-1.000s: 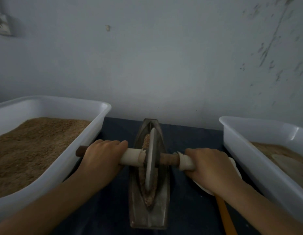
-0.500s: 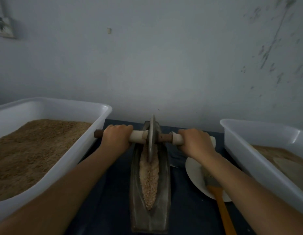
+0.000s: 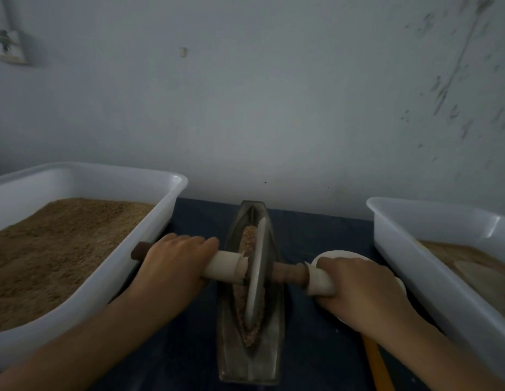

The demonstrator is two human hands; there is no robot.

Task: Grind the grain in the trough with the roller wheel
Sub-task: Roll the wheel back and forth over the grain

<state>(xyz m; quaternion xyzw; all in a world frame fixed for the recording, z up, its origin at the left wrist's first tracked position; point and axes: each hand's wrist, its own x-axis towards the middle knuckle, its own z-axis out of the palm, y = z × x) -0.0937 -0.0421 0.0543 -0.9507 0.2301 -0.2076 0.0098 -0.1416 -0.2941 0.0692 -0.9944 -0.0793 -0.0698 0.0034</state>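
Note:
A dark boat-shaped metal trough (image 3: 249,362) lies lengthwise on the table between my arms. Brown grain (image 3: 247,235) fills its groove. The metal roller wheel (image 3: 255,272) stands on edge in the groove, near the middle of the trough. A wooden axle (image 3: 288,273) runs through the wheel, with pale wrapping on both sides. My left hand (image 3: 172,266) grips the left side of the axle. My right hand (image 3: 358,289) grips the right side.
A white tub (image 3: 149,244) heaped with brown grain stands at the left. Another white tub (image 3: 415,249) stands at the right. A white dish (image 3: 338,253) and an orange handle (image 3: 376,362) lie under my right arm. A grey wall rises close behind.
The wheel rolled from the middle to the trough's far end, then back toward me to the middle. Both hands kept their grip on the axle.

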